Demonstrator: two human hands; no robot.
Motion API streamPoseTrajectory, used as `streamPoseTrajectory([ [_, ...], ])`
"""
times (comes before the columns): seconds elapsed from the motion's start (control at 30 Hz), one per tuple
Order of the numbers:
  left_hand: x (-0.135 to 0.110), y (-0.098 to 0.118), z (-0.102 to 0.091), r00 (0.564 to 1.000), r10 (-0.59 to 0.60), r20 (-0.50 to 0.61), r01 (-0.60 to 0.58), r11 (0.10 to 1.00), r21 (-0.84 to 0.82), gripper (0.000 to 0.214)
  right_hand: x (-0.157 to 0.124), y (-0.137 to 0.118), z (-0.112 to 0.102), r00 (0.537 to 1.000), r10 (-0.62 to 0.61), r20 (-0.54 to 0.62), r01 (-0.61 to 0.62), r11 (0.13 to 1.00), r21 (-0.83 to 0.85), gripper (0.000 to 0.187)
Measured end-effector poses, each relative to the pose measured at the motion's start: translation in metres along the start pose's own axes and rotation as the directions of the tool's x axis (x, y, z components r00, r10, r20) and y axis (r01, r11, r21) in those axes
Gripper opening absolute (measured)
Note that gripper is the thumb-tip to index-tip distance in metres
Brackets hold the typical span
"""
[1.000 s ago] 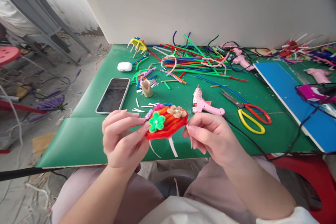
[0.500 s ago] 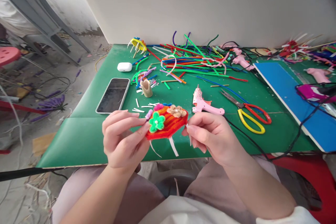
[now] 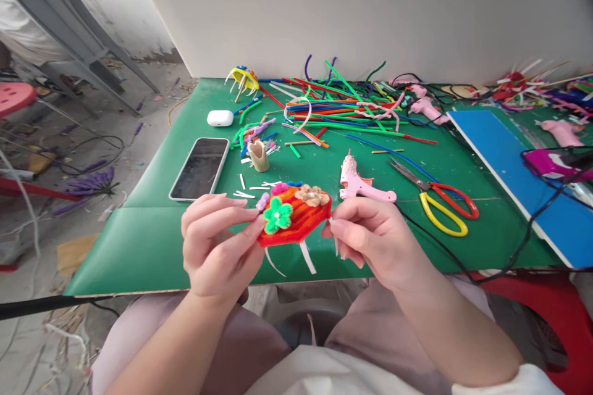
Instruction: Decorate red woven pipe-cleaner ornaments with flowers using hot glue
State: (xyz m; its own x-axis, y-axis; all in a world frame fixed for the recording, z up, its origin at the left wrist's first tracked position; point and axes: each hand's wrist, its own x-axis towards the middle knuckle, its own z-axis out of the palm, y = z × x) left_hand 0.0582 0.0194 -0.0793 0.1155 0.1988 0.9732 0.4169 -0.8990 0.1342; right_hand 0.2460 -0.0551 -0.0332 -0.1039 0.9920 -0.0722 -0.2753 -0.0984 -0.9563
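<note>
Between my hands, above the table's near edge, is a small red and orange pipe-cleaner umbrella top (image 3: 306,220). A green flower (image 3: 278,215), a tan flower (image 3: 313,195), and pink and purple ones decorate it. My left hand (image 3: 222,247) is closed on its left edge with thumb and fingers. At the right edge my right hand (image 3: 370,234) pinches a thin white strip that hangs from the rim. More white strips, one of them broad (image 3: 308,257), dangle from the lower edge. The underside is hidden from me.
A pink glue gun (image 3: 364,184) and open scissors (image 3: 428,192) lie just beyond my right hand. A phone (image 3: 200,168), an earbud case (image 3: 220,118), a bamboo cup (image 3: 258,155), a yellow pipe-cleaner umbrella (image 3: 243,79) and many pipe cleaners (image 3: 343,108) are on the green table. At right is a blue board (image 3: 504,179).
Almost nothing differs. The umbrella top has shifted very slightly in my hands, and both hands keep their hold.
</note>
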Motion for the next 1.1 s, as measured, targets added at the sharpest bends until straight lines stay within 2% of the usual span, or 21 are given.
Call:
streamPoseTrajectory([
  [0.7, 0.0013, -0.0009, -0.0010, 1.000, -0.006, 0.019, 0.007, 1.000, -0.028, 0.012, 0.0002, 0.0004, 0.0001, 0.999, 0.003, -0.036, -0.007, 0.993, -0.114, 0.017],
  [1.1, 0.0000, -0.0005, -0.0006, 1.000, -0.023, 0.012, 0.023, 1.000, -0.008, 0.012, 0.0001, 0.0001, -0.0003, 0.999, 0.020, -0.039, -0.024, 0.994, -0.103, 0.017],
])
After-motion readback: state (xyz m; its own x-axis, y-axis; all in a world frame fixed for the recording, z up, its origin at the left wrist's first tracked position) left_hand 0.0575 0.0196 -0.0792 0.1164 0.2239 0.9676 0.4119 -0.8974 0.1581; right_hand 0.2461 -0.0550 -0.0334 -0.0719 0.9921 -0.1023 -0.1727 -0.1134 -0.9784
